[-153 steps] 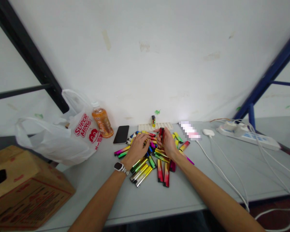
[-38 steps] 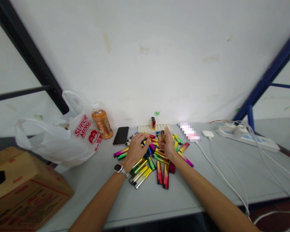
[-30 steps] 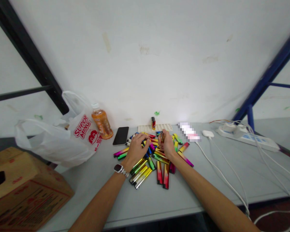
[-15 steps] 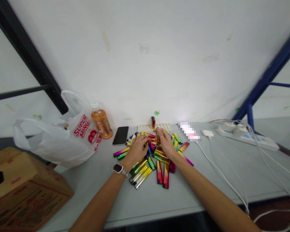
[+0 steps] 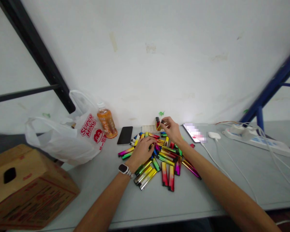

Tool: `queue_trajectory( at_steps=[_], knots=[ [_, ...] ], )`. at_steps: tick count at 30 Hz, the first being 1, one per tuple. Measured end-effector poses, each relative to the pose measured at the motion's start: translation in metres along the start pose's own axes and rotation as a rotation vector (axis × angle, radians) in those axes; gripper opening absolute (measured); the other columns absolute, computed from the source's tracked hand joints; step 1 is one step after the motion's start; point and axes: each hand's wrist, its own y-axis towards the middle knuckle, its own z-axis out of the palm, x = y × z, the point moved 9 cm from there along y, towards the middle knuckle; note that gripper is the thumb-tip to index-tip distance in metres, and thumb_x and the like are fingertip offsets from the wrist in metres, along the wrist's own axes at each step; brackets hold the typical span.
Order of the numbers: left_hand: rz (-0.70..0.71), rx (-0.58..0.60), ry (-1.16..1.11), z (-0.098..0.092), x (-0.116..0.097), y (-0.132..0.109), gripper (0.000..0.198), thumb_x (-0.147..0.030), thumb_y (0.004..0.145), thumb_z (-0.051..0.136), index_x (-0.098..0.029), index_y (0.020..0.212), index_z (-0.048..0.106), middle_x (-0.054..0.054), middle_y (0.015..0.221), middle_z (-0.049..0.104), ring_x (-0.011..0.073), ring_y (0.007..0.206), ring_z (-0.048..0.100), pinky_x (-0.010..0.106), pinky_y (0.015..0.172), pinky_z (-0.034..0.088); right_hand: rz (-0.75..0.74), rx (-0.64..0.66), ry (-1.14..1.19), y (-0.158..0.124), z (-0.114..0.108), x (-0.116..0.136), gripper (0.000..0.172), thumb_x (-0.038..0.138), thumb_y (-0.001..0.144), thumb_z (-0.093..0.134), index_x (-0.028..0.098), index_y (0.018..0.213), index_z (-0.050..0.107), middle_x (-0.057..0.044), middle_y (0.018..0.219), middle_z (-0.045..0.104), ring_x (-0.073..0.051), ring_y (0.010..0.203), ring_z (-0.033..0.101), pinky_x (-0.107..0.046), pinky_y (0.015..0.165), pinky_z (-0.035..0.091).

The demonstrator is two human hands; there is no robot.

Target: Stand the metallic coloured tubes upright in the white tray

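Note:
Many shiny, multicoloured lighters (image 5: pixel 168 154) lie in a loose heap on the grey table. My right hand (image 5: pixel 172 130) pinches a lighter (image 5: pixel 160 126) upright over a pale gridded tray (image 5: pixel 147 128) behind the heap. Right beside it, red lighters (image 5: pixel 157 121) with black tops stand in the tray. My left hand (image 5: pixel 143 149), a watch on its wrist, rests low over the heap's left side. Its fingers are curled round a gold-and-dark lighter (image 5: pixel 150 147), partly hidden by the fingers.
A black phone (image 5: pixel 125 135), an orange drink bottle (image 5: pixel 107 123), a white plastic bag (image 5: pixel 62 141) and a cardboard box (image 5: pixel 36 190) stand to the left. Rightward lie a lit phone (image 5: pixel 192 132), a white charger (image 5: pixel 214 135), cables and a power strip (image 5: pixel 268 141).
My right hand has moved from the heap up and back to the tray, bringing a lighter beside the standing ones. My left hand stays over the heap. The view has shifted slightly.

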Motion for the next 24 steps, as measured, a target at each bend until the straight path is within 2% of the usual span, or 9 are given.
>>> queue_trajectory(
  at_steps=[5, 11, 16, 21, 24],
  knots=[
    [-0.005, -0.012, -0.002, 0.001, 0.002, -0.001, 0.024, -0.016, 0.096, 0.051, -0.022, 0.11, 0.07, 0.004, 0.12, 0.07, 0.0218, 0.115, 0.064, 0.044, 0.108, 0.046, -0.083, 0.132, -0.139, 0.02, 0.022, -0.009, 0.019, 0.032, 0.087, 0.058, 0.022, 0.102, 0.063, -0.001, 0.08, 0.07, -0.017, 0.067, 0.063, -0.03, 0.068, 0.05],
    [-0.023, 0.009, -0.003, 0.0, 0.002, -0.001, 0.022, -0.018, 0.096, 0.052, -0.022, 0.11, 0.069, 0.005, 0.12, 0.069, 0.0229, 0.116, 0.062, 0.044, 0.107, 0.045, -0.12, 0.198, -0.225, 0.017, 0.031, -0.016, 0.017, 0.03, 0.092, 0.054, 0.021, 0.102, 0.066, -0.001, 0.078, 0.068, -0.018, 0.071, 0.064, -0.03, 0.072, 0.05],
    [-0.067, -0.029, 0.04, -0.003, 0.008, -0.001, 0.022, -0.02, 0.096, 0.051, -0.02, 0.113, 0.065, 0.008, 0.118, 0.066, 0.0249, 0.115, 0.06, 0.044, 0.104, 0.046, -0.152, 0.124, -0.404, 0.013, 0.022, -0.017, 0.024, 0.033, 0.094, 0.056, 0.021, 0.107, 0.072, -0.008, 0.105, 0.058, -0.018, 0.079, 0.062, -0.033, 0.083, 0.051],
    [-0.112, -0.049, 0.078, -0.005, 0.018, -0.002, 0.033, -0.005, 0.092, 0.042, -0.019, 0.113, 0.063, 0.008, 0.114, 0.065, 0.0249, 0.113, 0.059, 0.044, 0.101, 0.047, -0.157, 0.118, -0.62, 0.003, 0.018, -0.009, 0.034, 0.034, 0.096, 0.052, 0.024, 0.125, 0.068, -0.01, 0.109, 0.053, -0.022, 0.089, 0.061, -0.036, 0.088, 0.048],
    [-0.128, -0.054, 0.116, -0.006, 0.02, -0.002, 0.035, -0.003, 0.091, 0.04, -0.019, 0.112, 0.063, 0.009, 0.113, 0.065, 0.0256, 0.112, 0.058, 0.045, 0.099, 0.046, -0.148, 0.115, -0.667, -0.009, 0.019, 0.007, 0.042, 0.033, 0.095, 0.053, 0.019, 0.134, 0.06, -0.012, 0.112, 0.055, -0.024, 0.094, 0.059, -0.038, 0.089, 0.046]
  ],
)
